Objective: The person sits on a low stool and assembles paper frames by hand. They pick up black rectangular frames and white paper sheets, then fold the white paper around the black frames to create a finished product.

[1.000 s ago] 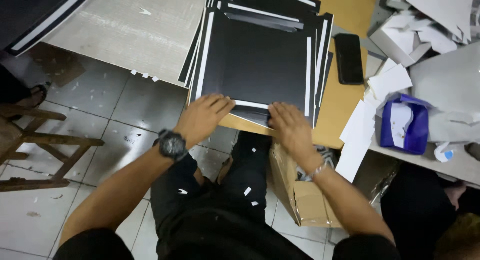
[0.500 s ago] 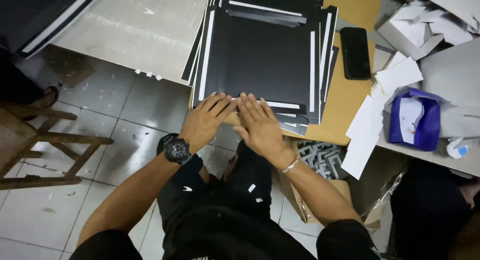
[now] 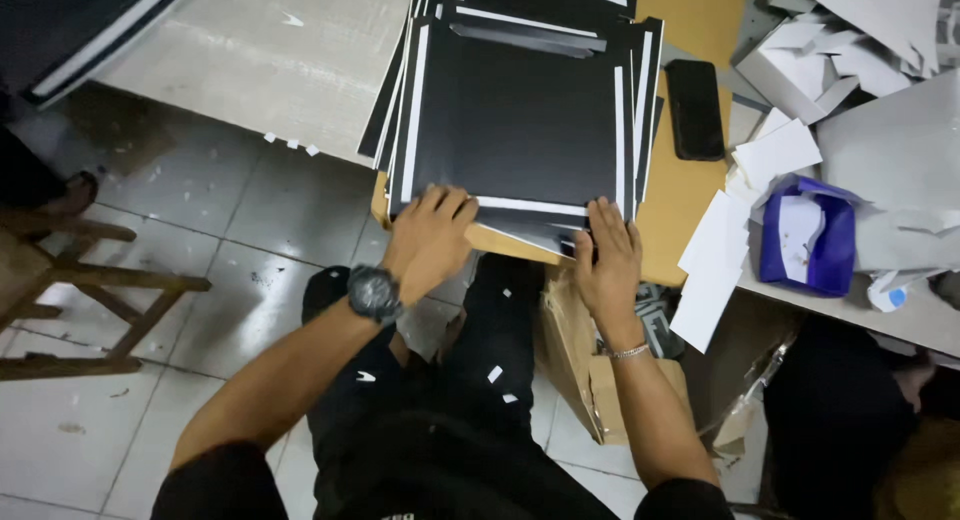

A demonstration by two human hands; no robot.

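Observation:
A stack of black sheets with white strips along their edges (image 3: 520,110) lies on a brown board table (image 3: 690,195). My left hand (image 3: 428,238), with a black watch on the wrist, presses flat on the near left corner of the top sheet. My right hand (image 3: 606,262), with a thin bracelet on the wrist, rests flat on the near right corner of the stack. Both hands lie with fingers spread on the sheets; neither grips anything.
A black phone (image 3: 695,108) lies right of the stack. White paper pieces (image 3: 775,155) and a blue pouch (image 3: 810,235) sit further right. A cardboard box (image 3: 590,365) stands under the table by my legs. A wooden stool (image 3: 70,300) stands at left on the tiled floor.
My right hand has slid from the middle of the near edge out to the right corner. My left hand stayed near the left corner. The view moved slightly.

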